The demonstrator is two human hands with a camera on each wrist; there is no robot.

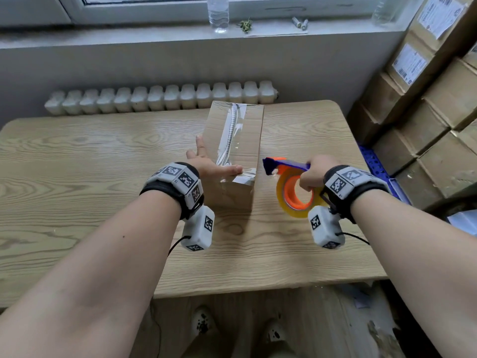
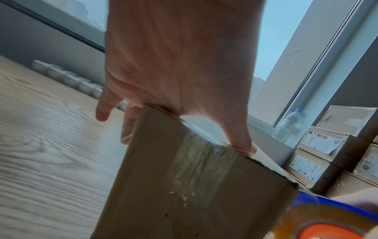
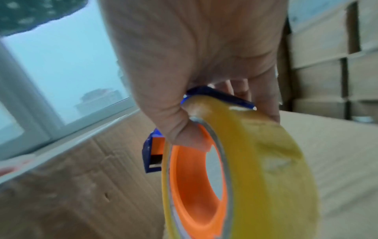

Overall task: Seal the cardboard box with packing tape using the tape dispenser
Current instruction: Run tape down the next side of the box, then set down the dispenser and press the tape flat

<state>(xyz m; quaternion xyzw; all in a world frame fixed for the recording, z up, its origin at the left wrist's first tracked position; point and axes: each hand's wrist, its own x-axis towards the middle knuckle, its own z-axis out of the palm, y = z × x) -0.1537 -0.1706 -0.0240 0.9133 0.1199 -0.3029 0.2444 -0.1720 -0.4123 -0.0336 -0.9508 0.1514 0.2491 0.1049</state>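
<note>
Cardboard box at frame centre on wooden table, clear tape along its top; left hand flat, thumb pressing the tape end; right hand gripping orange-and-blue tape dispenser just right of the box

No readable text anywhere. White shipping labels on the stacked cartons at right carry barcodes and print — too small and blurred to make out. Same labels from the left wrist view: QR-type squares and barcode stripes, no legible characters. Wrist bands carry black-and-white square marker patterns — codes, not text. Label on the water bottle on the sill is unreadable.
</note>
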